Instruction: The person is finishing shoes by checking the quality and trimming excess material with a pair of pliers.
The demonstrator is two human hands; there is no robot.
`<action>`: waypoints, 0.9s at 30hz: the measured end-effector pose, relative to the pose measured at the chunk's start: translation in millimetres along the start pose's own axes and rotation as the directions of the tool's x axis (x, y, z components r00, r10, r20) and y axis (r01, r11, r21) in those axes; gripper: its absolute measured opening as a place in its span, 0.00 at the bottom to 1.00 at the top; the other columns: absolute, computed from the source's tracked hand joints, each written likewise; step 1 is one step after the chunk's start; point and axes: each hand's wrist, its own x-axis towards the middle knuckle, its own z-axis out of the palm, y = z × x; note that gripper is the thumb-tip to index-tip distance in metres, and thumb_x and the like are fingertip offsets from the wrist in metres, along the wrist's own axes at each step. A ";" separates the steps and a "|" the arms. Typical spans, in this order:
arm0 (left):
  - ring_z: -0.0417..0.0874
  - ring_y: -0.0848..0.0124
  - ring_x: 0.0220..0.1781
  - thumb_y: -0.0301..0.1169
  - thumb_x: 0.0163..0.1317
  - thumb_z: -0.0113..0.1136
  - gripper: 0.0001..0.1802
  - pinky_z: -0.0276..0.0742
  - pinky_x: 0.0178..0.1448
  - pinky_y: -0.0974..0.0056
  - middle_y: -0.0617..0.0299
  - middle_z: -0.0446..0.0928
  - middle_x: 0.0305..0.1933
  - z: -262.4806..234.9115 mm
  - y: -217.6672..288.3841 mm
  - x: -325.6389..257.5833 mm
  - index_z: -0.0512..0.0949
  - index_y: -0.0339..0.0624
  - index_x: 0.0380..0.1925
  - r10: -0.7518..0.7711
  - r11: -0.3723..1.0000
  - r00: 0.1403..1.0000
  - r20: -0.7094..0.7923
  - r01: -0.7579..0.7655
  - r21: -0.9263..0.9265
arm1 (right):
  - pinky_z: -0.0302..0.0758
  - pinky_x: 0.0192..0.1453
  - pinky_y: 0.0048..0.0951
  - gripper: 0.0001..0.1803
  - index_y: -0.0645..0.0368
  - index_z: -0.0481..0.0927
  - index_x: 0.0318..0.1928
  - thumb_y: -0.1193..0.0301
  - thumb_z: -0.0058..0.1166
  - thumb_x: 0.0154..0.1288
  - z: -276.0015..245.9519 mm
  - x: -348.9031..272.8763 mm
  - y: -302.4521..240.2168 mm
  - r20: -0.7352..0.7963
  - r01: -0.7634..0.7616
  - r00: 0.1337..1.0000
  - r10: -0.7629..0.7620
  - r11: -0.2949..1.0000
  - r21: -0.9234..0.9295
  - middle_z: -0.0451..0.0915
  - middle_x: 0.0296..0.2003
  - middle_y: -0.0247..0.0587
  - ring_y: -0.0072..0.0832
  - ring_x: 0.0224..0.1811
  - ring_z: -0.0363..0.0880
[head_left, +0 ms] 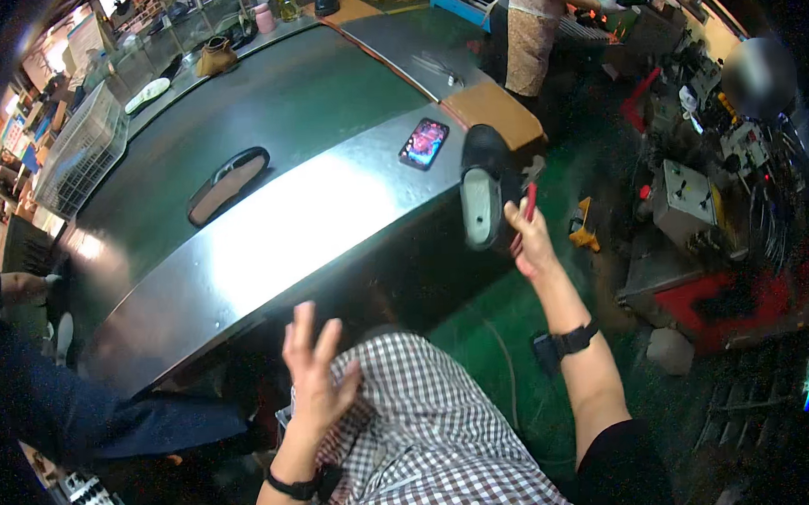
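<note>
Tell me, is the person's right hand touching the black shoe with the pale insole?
Touching. The head view shows the right hand gripping the black shoe at its edge, fingers against it together with a red tool.

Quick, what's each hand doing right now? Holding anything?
Left hand: open, fingers spread, empty, above the checked apron.
Right hand: closed on a black shoe, with a red tool in the fingers too.

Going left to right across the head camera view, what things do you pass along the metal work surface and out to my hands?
White wire basket → black shoe sole with tan inside → left hand → smartphone with lit screen → black shoe with white insole → right hand.
</note>
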 end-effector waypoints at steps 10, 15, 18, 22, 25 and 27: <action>0.59 0.43 0.76 0.24 0.50 0.69 0.46 0.54 0.75 0.45 0.40 0.54 0.78 -23.1 -150.6 28.3 0.62 0.43 0.72 -0.313 0.898 0.922 -0.228 0.366 0.244 | 0.71 0.33 0.33 0.19 0.60 0.80 0.33 0.60 0.75 0.54 -60.8 282.0 -21.8 -0.193 0.159 0.904 -0.381 0.720 -0.676 0.80 0.30 0.33 0.25 0.28 0.75; 0.54 0.43 0.79 0.31 0.50 0.72 0.52 0.53 0.76 0.41 0.41 0.54 0.77 -19.5 -271.6 105.1 0.57 0.48 0.76 -0.317 0.825 0.894 -0.317 0.425 0.373 | 0.74 0.51 0.37 0.27 0.67 0.82 0.49 0.54 0.69 0.62 -75.1 354.2 -13.4 -0.236 -0.052 0.937 -0.256 0.569 -0.821 0.82 0.40 0.41 0.35 0.42 0.79; 0.50 0.48 0.82 0.35 0.52 0.73 0.53 0.48 0.79 0.39 0.45 0.52 0.79 -21.8 -333.1 155.0 0.55 0.52 0.76 -0.370 0.752 0.886 -0.280 0.463 0.470 | 0.66 0.65 0.33 0.38 0.66 0.74 0.65 0.47 0.61 0.68 -89.9 358.7 -10.5 -0.249 -0.014 0.923 -0.293 0.621 -0.784 0.78 0.56 0.40 0.31 0.59 0.73; 0.53 0.49 0.81 0.39 0.49 0.76 0.55 0.48 0.79 0.39 0.45 0.57 0.77 -29.7 -386.0 203.8 0.55 0.53 0.76 -0.496 0.739 0.867 -0.049 0.451 0.500 | 0.69 0.59 0.28 0.28 0.60 0.77 0.59 0.50 0.58 0.72 -95.7 310.2 -1.1 -0.240 0.130 0.908 -0.344 0.775 -0.618 0.80 0.48 0.34 0.23 0.52 0.74; 0.62 0.49 0.75 0.44 0.43 0.79 0.56 0.54 0.77 0.39 0.45 0.64 0.70 -21.5 -389.8 237.5 0.60 0.55 0.74 -0.555 0.782 0.821 0.133 0.460 0.420 | 0.72 0.57 0.31 0.25 0.70 0.76 0.57 0.57 0.51 0.78 -133.5 243.5 -6.5 -0.133 0.339 0.843 -0.521 0.707 -0.620 0.80 0.51 0.44 0.29 0.51 0.77; 0.67 0.47 0.70 0.46 0.40 0.80 0.56 0.58 0.75 0.40 0.44 0.68 0.64 -27.1 -387.1 235.0 0.64 0.56 0.72 -0.586 0.771 0.795 0.155 0.489 0.408 | 0.72 0.53 0.31 0.22 0.70 0.76 0.56 0.60 0.50 0.79 -126.0 183.5 12.1 -0.079 0.343 0.864 -0.497 0.697 -0.629 0.79 0.49 0.43 0.29 0.50 0.77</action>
